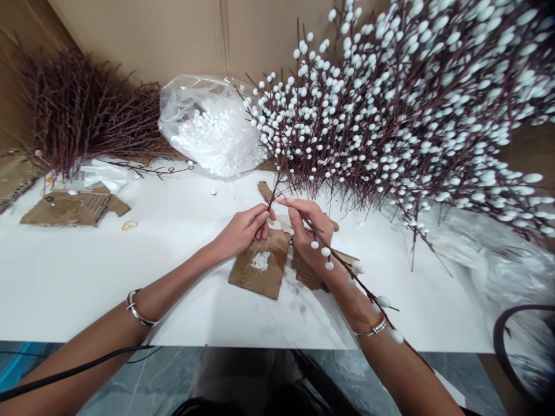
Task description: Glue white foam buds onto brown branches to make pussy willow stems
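My left hand [250, 226] is closed in a pinch around a thin brown twig [273, 193], which points up and away from me. My right hand [313, 224] is curled close beside it, with a dark branch [368, 293] bearing white berries between its fingers. That branch slopes down to the right over my right forearm. Whether twig and branch are joined is unclear. Below my hands lies a piece of brown cardboard [243, 274] with a white smear [261, 261] on it. A second cardboard scrap [307, 274] is partly under my right hand.
Bare brown twigs [87, 110] are heaped at the back left. A clear bag [217, 130] of white berries stands at the back middle. Finished-looking berry branches [368, 110] fill the back right. Cardboard scraps [65, 209] lie left, crumpled plastic [489, 254] right, on the white table [173, 202].
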Tool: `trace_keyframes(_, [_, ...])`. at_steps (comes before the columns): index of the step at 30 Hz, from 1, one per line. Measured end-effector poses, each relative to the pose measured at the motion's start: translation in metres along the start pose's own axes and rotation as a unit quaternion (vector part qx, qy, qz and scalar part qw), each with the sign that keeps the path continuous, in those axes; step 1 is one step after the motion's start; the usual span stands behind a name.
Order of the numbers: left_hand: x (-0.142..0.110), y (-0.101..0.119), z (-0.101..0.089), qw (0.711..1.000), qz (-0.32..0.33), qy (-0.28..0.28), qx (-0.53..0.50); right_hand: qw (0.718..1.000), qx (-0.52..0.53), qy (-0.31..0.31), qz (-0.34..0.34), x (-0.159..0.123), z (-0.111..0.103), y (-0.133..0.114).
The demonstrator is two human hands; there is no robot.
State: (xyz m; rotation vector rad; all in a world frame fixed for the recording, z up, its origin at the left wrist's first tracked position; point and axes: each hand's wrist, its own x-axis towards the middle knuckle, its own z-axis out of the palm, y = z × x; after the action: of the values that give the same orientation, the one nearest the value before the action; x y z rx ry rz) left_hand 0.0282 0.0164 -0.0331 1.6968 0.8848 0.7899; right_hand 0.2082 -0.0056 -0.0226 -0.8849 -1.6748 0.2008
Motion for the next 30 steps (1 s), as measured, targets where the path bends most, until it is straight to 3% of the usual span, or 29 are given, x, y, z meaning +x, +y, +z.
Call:
trace_keyframes(16, [0.0005,-0.0019,-0.0001,1.000,0.003,0.001,0.003,1.000,0.004,-0.013,0.011,0.0007,-0.0016,-0.0022])
trace_keyframes(25, [0.0008,-0.0007,0.0000,1.000,0.006,0.000,-0.004,0.994,0.055,-0.023,0.089,-0.0014,-0.0019,-0.0041])
trace_keyframes(30, [0.0004,0.0000,-0.0004,1.000,0.003,0.000,0.002,0.985,0.109,0.001,0.132,-0.0007,0.0002,-0.0034])
